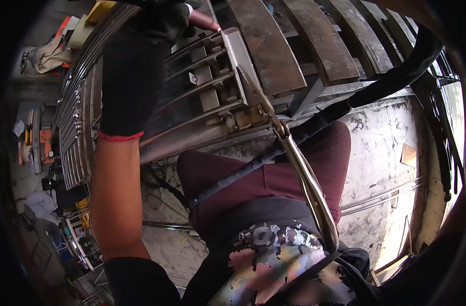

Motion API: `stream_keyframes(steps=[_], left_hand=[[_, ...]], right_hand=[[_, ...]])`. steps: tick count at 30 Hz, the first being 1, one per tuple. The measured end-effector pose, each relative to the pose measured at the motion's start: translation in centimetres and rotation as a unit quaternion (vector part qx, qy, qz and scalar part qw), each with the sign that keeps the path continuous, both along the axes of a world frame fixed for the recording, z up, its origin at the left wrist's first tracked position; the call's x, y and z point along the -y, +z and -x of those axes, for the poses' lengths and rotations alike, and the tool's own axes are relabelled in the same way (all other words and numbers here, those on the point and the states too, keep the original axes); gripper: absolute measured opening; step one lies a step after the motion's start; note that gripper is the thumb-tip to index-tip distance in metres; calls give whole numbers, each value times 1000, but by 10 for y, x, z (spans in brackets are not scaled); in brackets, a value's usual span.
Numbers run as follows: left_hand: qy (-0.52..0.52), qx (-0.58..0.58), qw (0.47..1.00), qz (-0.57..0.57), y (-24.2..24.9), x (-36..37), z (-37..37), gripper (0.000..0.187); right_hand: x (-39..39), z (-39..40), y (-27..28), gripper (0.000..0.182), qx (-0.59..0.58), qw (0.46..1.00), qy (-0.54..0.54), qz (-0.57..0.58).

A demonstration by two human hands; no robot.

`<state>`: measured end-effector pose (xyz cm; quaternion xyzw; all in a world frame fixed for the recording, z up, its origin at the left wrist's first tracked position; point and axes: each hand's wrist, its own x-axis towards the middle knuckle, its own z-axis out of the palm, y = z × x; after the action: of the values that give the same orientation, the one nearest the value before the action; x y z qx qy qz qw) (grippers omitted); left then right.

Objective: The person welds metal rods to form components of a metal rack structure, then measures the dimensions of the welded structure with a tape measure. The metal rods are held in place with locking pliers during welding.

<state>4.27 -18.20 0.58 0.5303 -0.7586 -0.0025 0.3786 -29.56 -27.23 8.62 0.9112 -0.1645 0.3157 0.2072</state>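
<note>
My left hand (164, 30), in a black glove with a red cuff, is at the upper left, closed around what looks like a welding torch. Its pinkish nozzle (205, 21) sticks out to the right, tip at the top corner of a flat metal bar (238, 48). The torch's body is hidden by the glove. That bar belongs to a metal frame with several parallel rods (197, 92). Locking pliers (307, 178) with long shiny handles reach from near my shirt to the frame's edge. My right hand is not visible; only a dark part of that arm shows at the right edge.
A thick black sleeved cable (340, 109) crosses over my thighs from upper right. Rusty steel slats (314, 41) lie across the bench top. More metal rods (72, 137) are stacked at the left. Tools and cloths (49, 56) lie on the floor beyond. Long bars (381, 196) lie at right.
</note>
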Motion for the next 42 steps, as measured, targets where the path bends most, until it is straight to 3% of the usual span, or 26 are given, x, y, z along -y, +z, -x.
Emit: stream_keyframes(steps=[4,8,11,19,26,28,31,34,42], left_hand=[[67,158,984,-55,13,-9,9,39],[50,4,994,-93,9,-3,11,37],[46,-17,995,-92,10,-3,16,37],[13,-15,990,-143,34,-7,45,38],[-18,57,998,-29,17,-4,14,22],[57,-53,995,-56,15,-7,29,23],[23,-78,994,-70,7,-1,15,35],[13,-20,997,-69,15,-4,20,31],[-18,-45,987,-153,36,-6,54,28]], right_hand=[[-9,-1,3,35,1,1000,-3,7],[-7,-3,2,35,5,1000,-4,9],[-10,-2,2,36,2,1000,-3,5],[-8,-3,1,36,4,1000,-1,1],[-8,-4,3,36,6,1000,-4,6],[-11,-4,2,36,8,1000,-4,7],[-13,-7,0,36,6,1000,-3,5],[-13,-9,0,36,6,1000,-2,10],[-8,-9,2,37,6,1000,-2,17]])
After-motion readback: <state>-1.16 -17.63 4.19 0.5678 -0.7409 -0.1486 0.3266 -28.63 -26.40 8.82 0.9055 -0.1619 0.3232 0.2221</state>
